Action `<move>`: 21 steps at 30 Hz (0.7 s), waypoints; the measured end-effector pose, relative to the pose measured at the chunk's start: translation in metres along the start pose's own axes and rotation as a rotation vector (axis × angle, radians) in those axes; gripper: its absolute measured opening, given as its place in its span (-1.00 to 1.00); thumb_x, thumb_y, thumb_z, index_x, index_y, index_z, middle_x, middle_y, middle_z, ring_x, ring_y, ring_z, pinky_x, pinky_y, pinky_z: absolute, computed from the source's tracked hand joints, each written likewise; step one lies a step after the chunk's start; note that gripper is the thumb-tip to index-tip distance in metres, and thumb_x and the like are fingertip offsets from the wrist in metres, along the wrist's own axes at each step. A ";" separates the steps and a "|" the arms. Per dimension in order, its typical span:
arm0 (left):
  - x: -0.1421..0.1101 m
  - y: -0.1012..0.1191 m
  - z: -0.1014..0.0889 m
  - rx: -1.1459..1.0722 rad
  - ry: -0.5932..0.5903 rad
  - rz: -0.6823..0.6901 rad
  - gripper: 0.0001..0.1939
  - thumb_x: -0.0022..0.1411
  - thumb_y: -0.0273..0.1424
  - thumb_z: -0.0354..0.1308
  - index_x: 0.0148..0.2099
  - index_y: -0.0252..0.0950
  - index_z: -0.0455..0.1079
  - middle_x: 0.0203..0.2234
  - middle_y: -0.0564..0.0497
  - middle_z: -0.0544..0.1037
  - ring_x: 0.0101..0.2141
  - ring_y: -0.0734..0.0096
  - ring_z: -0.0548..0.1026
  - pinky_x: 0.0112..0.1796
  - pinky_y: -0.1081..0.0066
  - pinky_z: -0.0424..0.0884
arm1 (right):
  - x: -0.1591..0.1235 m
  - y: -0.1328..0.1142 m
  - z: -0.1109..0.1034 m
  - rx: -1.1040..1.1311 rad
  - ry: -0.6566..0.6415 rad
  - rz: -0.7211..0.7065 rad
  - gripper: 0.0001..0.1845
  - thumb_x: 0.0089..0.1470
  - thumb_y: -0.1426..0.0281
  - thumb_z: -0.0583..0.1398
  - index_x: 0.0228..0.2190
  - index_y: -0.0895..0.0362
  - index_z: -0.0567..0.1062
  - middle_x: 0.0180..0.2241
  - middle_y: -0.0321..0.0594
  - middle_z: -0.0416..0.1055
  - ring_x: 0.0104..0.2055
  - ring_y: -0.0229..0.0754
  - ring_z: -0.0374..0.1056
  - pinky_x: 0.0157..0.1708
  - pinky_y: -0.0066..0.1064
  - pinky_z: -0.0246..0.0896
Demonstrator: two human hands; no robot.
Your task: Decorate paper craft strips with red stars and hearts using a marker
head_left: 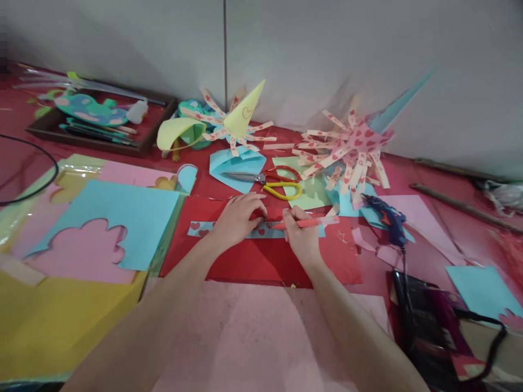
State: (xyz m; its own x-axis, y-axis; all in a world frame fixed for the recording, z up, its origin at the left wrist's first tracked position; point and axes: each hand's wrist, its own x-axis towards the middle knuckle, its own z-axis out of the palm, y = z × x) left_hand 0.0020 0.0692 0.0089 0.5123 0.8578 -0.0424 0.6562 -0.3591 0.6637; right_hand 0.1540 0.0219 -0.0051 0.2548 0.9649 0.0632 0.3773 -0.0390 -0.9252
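Note:
My left hand (pixel 236 219) lies flat with fingers together, pressing down a light blue paper strip (pixel 200 229) printed with red hearts. The strip rests on a red paper sheet (pixel 261 261). My right hand (pixel 300 237) is closed around an orange-red pen (pixel 314 222), its tip touching the strip just right of my left fingertips. Scissors with red and yellow handles (pixel 269 181) lie just beyond both hands.
A blue glue gun (pixel 386 218) with its cord lies to the right. Paper star crafts with cones (pixel 237 122) (pixel 355 144) stand at the back by the wall. Cut blue, pink and yellow sheets (pixel 118 218) cover the left. A dark tray (pixel 96 128) sits back left.

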 end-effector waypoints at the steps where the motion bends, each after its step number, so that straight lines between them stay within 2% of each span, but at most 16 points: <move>1: 0.000 0.000 0.000 -0.001 0.002 0.001 -0.87 0.08 -0.52 0.04 -0.34 -0.18 0.32 0.09 0.07 0.31 0.14 0.32 0.15 0.10 0.02 0.01 | 0.000 -0.001 0.000 0.006 0.002 0.002 -0.62 0.06 0.33 0.05 -0.70 0.08 0.04 -0.82 -0.50 0.01 -0.74 -0.40 -0.02 -0.65 -0.49 -0.06; 7: -0.001 -0.002 0.001 -0.004 0.009 0.003 -0.88 0.09 -0.50 0.04 -0.32 -0.17 0.32 0.09 0.08 0.31 0.14 0.33 0.15 0.10 0.00 0.00 | 0.001 -0.009 0.000 0.074 0.050 0.064 -0.61 0.06 0.36 0.05 -0.70 0.07 0.02 -0.84 -0.52 -0.03 -0.76 -0.40 -0.03 -0.68 -0.51 -0.07; 21: 0.000 -0.001 0.000 -0.003 0.008 0.006 -0.86 0.09 -0.53 0.04 -0.33 -0.17 0.33 0.09 0.07 0.30 0.14 0.33 0.15 0.10 0.01 0.02 | 0.000 -0.009 0.000 0.003 0.041 -0.008 -0.60 0.06 0.37 0.05 -0.72 0.08 0.03 -0.81 -0.50 0.01 -0.72 -0.40 0.00 -0.62 -0.51 -0.02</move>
State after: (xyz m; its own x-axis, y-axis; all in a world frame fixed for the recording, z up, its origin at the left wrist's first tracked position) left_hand 0.0014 0.0698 0.0076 0.5113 0.8588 -0.0326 0.6519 -0.3629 0.6659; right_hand 0.1509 0.0223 0.0032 0.2883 0.9537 0.0859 0.3772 -0.0306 -0.9256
